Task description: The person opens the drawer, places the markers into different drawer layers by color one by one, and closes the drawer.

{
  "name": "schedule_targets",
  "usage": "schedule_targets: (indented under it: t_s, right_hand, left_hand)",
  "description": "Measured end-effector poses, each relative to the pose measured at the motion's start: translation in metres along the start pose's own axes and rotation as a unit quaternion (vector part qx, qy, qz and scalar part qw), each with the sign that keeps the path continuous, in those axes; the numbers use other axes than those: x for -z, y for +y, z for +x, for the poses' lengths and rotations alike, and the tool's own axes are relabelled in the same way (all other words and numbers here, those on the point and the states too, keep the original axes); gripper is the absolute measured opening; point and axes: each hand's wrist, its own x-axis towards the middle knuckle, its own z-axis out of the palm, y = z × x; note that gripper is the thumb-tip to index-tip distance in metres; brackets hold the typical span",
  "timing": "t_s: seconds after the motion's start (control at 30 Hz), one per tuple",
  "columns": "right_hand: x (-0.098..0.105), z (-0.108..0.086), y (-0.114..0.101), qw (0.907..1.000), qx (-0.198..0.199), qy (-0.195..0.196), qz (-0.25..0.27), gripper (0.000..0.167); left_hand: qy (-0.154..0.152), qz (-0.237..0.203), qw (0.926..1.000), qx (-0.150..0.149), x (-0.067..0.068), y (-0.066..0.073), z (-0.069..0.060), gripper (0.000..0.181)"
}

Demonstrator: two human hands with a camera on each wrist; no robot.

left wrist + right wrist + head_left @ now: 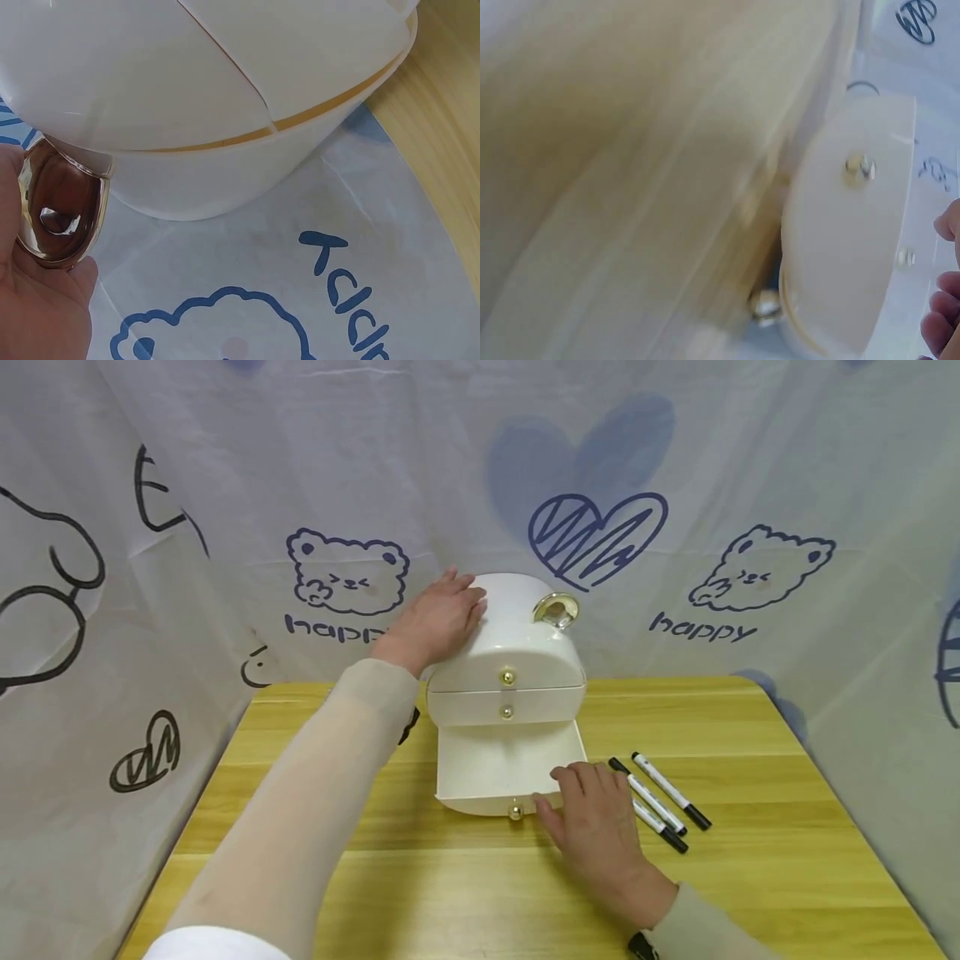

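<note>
A white rounded box [510, 635] with drawers and gold knobs stands on the table, its bottom drawer [502, 760] pulled out, with no contents visible. My left hand [438, 618] lies on the box's upper left; in the left wrist view the left hand [45, 315] has fingers and thumb around a gold ear-shaped part [64, 210]. At the drawer's right front corner, my right hand [600, 827] touches the rim with loosely bent fingers, thumb beside the gold knob [516, 812]. Only fingertips of the right hand [945, 315] show in the right wrist view.
Several black-capped white markers [671, 789] lie right of the drawer, beside my right hand. A second gold ear [557, 609] sticks out at the box's upper right. Behind the wooden table [765, 860] hangs a white cloth [465, 468] with blue drawings.
</note>
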Motion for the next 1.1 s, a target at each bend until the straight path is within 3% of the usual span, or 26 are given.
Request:
schedule_targets:
  t_s: [0.2, 0.57, 0.83, 1.1]
  right_hand:
    - [0.012, 0.0, 0.029, 0.9995, -0.022, 0.02, -0.002, 0.047]
    - [0.033, 0.0, 0.095, 0.9894, -0.145, 0.003, 0.003, 0.024]
    - [0.043, -0.013, 0.133, 0.9756, -0.199, -0.089, -0.023, 0.025]
    - [0.047, -0.026, 0.147, 0.9493, -0.242, -0.199, -0.028, 0.028]
  left_hand:
    - [-0.001, -0.001, 1.0, 0.0, 0.0, 0.0, -0.001, 0.053]
    - [-0.007, 0.0, 1.0, 0.004, 0.0, 0.0, -0.001, 0.054]
    - [0.001, 0.005, 1.0, -0.001, 0.001, 0.0, -0.002, 0.053]
    - [0.002, -0.001, 1.0, 0.002, 0.002, 0.001, -0.003, 0.053]
